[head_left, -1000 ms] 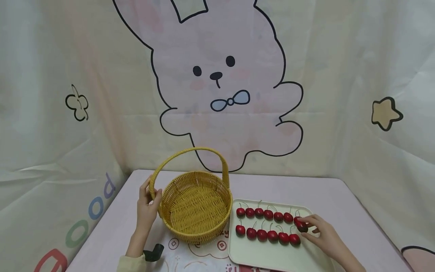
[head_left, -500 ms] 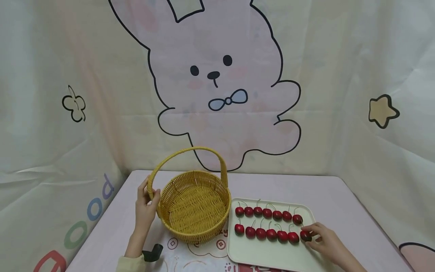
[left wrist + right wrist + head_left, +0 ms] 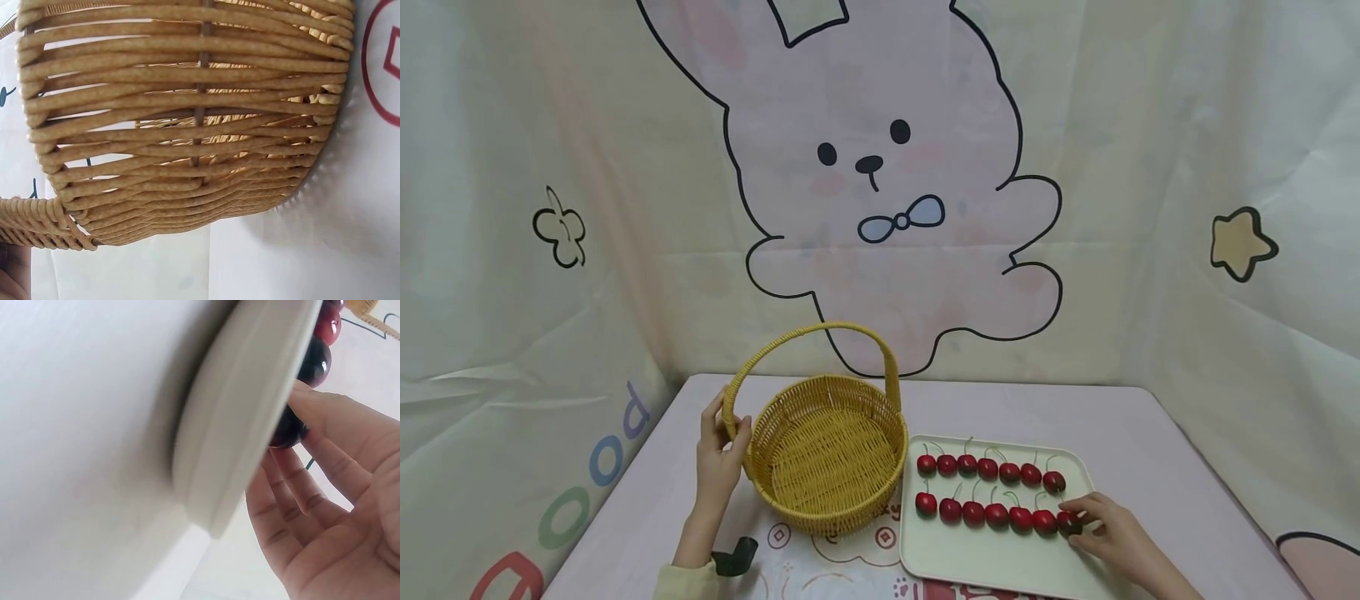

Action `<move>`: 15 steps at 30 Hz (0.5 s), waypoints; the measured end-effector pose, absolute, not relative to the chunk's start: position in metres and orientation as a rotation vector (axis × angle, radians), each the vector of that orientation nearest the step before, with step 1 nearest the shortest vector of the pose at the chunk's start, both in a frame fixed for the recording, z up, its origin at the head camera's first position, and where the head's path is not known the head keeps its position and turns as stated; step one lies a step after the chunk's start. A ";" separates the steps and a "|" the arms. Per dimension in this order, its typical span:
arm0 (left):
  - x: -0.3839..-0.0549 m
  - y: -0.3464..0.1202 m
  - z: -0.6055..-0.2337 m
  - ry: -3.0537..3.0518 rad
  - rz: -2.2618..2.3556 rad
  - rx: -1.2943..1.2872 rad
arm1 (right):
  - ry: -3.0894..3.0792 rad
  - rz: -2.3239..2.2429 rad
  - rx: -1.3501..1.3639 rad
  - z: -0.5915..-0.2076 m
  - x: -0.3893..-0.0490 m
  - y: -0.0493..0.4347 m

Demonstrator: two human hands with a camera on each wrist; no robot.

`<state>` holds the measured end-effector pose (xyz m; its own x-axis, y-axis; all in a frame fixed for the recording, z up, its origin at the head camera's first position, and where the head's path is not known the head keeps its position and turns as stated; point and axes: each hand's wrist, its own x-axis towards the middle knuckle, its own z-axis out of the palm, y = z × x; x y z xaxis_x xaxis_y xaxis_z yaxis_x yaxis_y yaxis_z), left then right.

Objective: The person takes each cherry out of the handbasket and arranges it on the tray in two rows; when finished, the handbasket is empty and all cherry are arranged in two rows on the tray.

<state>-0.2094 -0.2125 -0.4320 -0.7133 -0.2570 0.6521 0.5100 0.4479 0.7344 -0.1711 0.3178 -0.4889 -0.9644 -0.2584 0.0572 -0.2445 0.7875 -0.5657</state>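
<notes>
An open yellow wicker basket [image 3: 831,467] with a tall arched handle stands upright on the table. My left hand [image 3: 718,458] grips the base of that handle on its left side; in the left wrist view only a bit of the hand shows at the lower left corner. On a pale tray [image 3: 985,558] to the right of the basket, red cherries lie in two rows, stems up. At the right end of the front row my right hand [image 3: 1108,529] pinches a dark red cherry [image 3: 1069,523] between thumb and fingers. The right wrist view shows this cherry [image 3: 289,428] partly hidden by the thumb.
A white table [image 3: 1000,408] carries everything, with a printed sheet [image 3: 842,571] near its front edge. Curtains with a cartoon rabbit [image 3: 880,275] enclose the back and sides. A dark strap piece [image 3: 737,557] sits by the left wrist.
The right hand has brought its cherry from beside the back row down to the front row's right end, then slightly left against its neighbour. The left hand keeps its hold on the basket handle.
</notes>
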 end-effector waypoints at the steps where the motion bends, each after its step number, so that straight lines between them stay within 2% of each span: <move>1: -0.210 -0.213 -0.432 -1.968 -1.335 -0.207 | 2.950 -0.927 -0.420 -0.489 -0.171 0.317; 15: -0.209 -0.215 -0.435 -1.995 -1.327 -0.191 | 3.017 -0.864 -0.469 -0.492 -0.168 0.317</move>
